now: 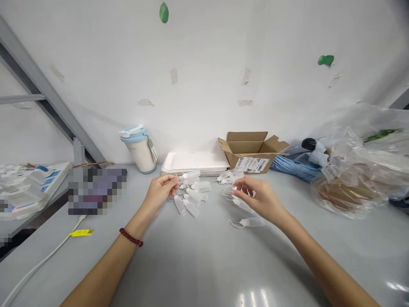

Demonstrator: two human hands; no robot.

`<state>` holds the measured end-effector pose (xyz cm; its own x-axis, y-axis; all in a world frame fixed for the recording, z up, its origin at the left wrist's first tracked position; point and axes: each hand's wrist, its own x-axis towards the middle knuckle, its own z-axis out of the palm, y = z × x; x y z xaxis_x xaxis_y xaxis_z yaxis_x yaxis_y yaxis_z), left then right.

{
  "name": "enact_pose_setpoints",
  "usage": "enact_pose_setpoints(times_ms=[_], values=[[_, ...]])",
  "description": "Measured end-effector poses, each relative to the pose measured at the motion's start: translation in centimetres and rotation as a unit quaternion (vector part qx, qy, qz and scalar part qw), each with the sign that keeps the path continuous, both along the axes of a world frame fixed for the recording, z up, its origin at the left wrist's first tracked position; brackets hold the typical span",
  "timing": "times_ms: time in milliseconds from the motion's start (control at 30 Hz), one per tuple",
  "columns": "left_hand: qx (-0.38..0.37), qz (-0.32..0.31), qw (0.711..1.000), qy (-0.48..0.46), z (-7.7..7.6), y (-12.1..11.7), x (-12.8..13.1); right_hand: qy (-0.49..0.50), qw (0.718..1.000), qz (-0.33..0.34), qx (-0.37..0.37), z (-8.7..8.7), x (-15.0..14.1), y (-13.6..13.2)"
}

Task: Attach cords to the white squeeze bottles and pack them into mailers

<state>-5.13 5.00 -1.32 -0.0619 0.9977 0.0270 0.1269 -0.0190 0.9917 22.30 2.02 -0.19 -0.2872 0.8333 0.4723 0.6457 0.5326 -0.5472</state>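
Observation:
My left hand (161,189) is closed in a pinch at the corded ends of several small translucent plastic pieces (194,195), which fan out to its right. Each has a pale, narrow body and a thin white cord or loop; their exact kind is unclear. My right hand (258,196) is curled with thumb and fingers together at the loop of a similar piece (242,204), partly hidden under the hand. Just below it on the table lies a single translucent piece (252,222) with its curved cord pointing left. A small group of pieces (230,175) rests behind my right fingertips.
A flat white stack (198,162) and an open cardboard box (251,149) stand by the wall. To the left are a cup (140,149), a blurred device (96,192) and its white cable (47,258). Blue strips (295,168) and a clear plastic bag (358,179) lie right.

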Motion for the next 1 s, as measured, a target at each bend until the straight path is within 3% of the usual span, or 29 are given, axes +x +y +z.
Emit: enact_pose_setpoints(times_ms=[200,467,767,1000], values=[[-0.002,0.02,1.0,0.003,-0.7,0.4,-0.2,-0.132,0.991,0.018,0.007,0.4,0.8,-0.3],[0.029,0.052,0.997,0.04,-2.7,1.1,0.1,-0.211,0.972,0.013,-0.105,0.0,1.4,0.0],[0.028,0.077,0.996,0.02,-0.8,0.1,0.4,-0.221,0.941,0.041,-0.252,0.5,1.5,-0.7],[0.03,0.042,0.998,0.024,-0.8,-0.5,1.3,-0.292,0.885,0.005,-0.362,1.3,1.3,-1.2]])
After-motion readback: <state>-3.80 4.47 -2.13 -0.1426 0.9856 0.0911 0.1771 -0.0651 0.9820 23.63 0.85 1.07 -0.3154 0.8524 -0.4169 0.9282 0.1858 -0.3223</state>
